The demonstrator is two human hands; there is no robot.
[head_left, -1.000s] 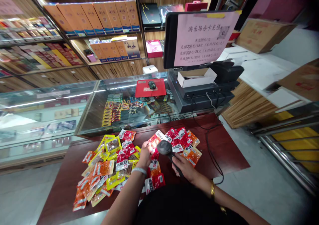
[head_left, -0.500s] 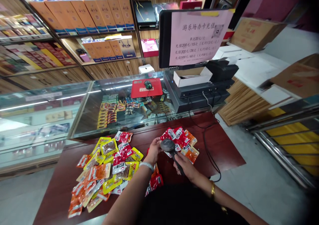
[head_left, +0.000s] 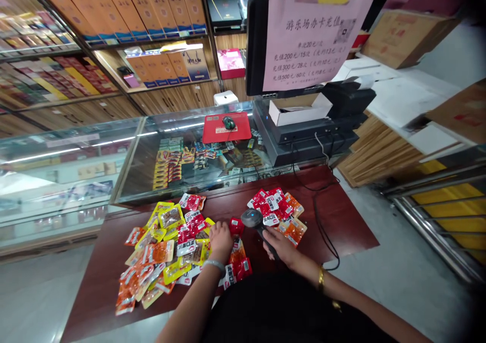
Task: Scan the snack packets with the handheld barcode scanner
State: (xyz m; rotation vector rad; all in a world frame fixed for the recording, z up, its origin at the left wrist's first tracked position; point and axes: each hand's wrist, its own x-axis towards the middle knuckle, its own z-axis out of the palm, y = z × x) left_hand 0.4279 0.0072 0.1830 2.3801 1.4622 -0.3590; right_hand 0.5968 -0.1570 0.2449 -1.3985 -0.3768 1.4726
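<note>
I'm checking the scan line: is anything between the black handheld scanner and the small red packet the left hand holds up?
Nothing visible. The black handheld scanner in the right hand faces the small red packet at the left hand across an open gap above the dark red table.

Red, yellow and orange snack packets (head_left: 170, 241) are showing against the dark reddish-brown tabletop (head_left: 341, 221); the scanner (head_left: 253, 218) is looking black.

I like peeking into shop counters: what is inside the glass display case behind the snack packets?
Through the glass display case show rows of small colourful packaged goods, too small to identify. A red mouse pad with a mouse lies on top and covers what is beneath.
</note>
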